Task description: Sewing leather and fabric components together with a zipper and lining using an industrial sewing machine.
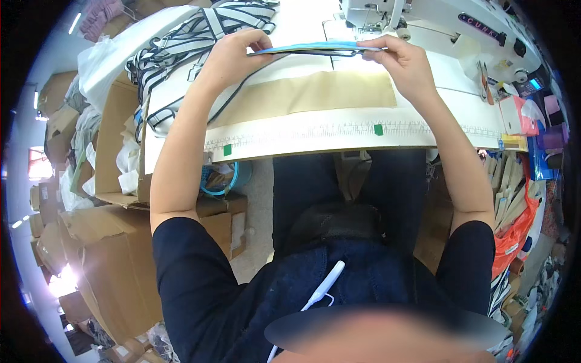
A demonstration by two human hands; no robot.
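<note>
My left hand (231,59) and my right hand (404,65) are raised over the sewing table, each pinching one end of a flat blue fabric piece (315,46). It is stretched level between them and seen nearly edge-on, with a dark lower edge. A dark-edged grey strap (233,95) trails from near its left end down to the table. Below the held piece lies a long beige fabric strip (315,95). Just beyond my hands stands a white sewing machine (445,33), its needle area partly behind the blue piece.
Grey-and-black straps (181,45) are heaped at the back left. A printed ruler (302,134) runs along the table's front edge. Thread snips (484,81) lie right, by a pink box (517,115). Cardboard boxes (112,266) crowd the left; a red bag (514,233) hangs right.
</note>
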